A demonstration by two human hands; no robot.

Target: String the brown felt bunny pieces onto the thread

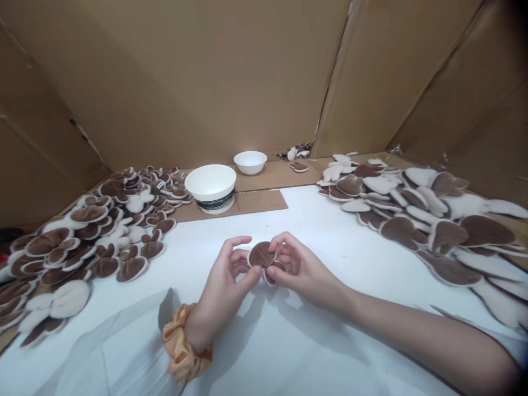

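Centrally, a small brown plush piece with rounded lobes and a pale edge (260, 256) is held up just above a smooth white tabletop (309, 231), between both hands. The left hand (231, 272) is half curled, thumb pressing the piece's lower left edge, index finger lifted away from it. The right hand (299, 269) is closed more tightly, its index finger near the upper right edge and its thumb on the lower part.

Beyond, a white bowl with a black-scribbled band (216, 205) stands on a flat brown cardboard strip (264, 204), a smaller plain white bowl (251, 168) behind it. Heaps of brown-and-white plush pieces lie to the left (88, 213) and right (402, 232).

With only fingertips on it, the piece could slip or twist if one thumb eased; a loose piece might get mixed into a heap if an arm brushed one.

The fingers hide the piece's underside and part of its lower lobes, so whatever the curled fingertips touch there cannot be told. Both bowls' contents are hard to make out, and the frame's edges cut off the outer heaps.
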